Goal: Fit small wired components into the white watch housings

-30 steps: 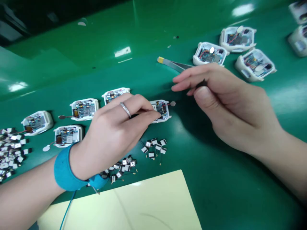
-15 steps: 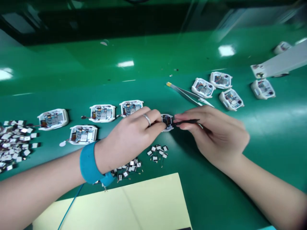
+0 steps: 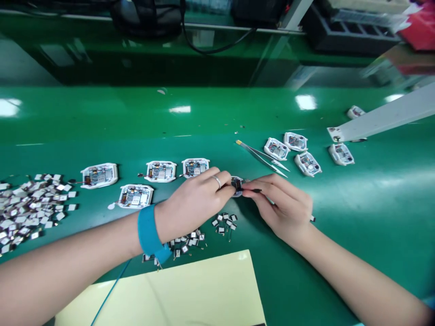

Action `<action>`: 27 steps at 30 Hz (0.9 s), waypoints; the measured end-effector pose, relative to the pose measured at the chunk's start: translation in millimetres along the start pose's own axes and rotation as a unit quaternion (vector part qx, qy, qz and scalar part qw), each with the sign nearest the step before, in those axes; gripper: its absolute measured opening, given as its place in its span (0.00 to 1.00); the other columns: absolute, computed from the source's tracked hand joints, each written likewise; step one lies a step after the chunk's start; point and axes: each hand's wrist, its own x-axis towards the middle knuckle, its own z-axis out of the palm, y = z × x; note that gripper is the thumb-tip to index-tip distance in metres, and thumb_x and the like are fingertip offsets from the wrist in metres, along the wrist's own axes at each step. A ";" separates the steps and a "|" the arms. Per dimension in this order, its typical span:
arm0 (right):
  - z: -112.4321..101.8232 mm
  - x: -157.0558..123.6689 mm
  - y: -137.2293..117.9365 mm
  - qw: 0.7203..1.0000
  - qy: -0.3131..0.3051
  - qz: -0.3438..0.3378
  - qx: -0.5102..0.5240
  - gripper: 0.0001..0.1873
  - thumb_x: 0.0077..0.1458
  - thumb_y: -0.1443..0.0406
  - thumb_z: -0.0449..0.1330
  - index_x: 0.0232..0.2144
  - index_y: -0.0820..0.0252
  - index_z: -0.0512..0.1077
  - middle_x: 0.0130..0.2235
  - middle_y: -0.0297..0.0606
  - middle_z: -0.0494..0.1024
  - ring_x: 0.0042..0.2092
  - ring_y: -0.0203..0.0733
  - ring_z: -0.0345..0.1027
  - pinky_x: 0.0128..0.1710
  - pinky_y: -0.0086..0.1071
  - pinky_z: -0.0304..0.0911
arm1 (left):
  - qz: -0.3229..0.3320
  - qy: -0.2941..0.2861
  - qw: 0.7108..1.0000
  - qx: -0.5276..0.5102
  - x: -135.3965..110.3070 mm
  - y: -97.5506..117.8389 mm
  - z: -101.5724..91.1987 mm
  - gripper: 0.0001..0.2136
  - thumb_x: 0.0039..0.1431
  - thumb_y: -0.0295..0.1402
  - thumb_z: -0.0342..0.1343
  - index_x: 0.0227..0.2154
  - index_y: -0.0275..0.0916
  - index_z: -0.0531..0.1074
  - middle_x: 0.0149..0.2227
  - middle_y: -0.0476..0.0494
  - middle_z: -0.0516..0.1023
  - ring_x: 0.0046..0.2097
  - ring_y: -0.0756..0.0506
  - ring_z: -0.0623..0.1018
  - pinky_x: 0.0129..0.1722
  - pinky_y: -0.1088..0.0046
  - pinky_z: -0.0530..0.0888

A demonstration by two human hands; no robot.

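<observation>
My left hand (image 3: 195, 194), with a ring and a blue wrist strap (image 3: 149, 233), pinches a small white open case with a circuit board (image 3: 237, 185) against the green table. My right hand (image 3: 283, 203) is closed on a thin dark tool (image 3: 254, 190) whose tip touches that case; its back end sticks out behind my hand. Small silver square parts (image 3: 224, 222) lie just below both hands.
Several open white cases (image 3: 160, 171) lie to the left, more (image 3: 292, 151) at the right beside metal tweezers (image 3: 260, 156). A large heap of silver parts (image 3: 29, 206) fills the far left. A pale yellow sheet (image 3: 190, 294) lies near me. A white bar (image 3: 380, 118) crosses the right.
The view has pulled back and up, so everything looks smaller. My right hand came in from the right and brought the dark tool's tip onto the case that my left hand holds.
</observation>
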 end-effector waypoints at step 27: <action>3.8 1.2 -1.7 0.996 -0.033 -0.033 -0.071 0.03 0.48 0.73 0.55 0.26 0.62 0.66 0.24 0.36 0.69 0.25 0.32 0.62 0.22 0.26 0.58 | 0.003 0.013 1.000 0.022 -0.2 -0.1 4.1 0.08 0.57 0.24 0.45 0.30 0.34 0.69 0.34 0.44 0.70 0.37 0.47 0.68 0.38 0.72 0.69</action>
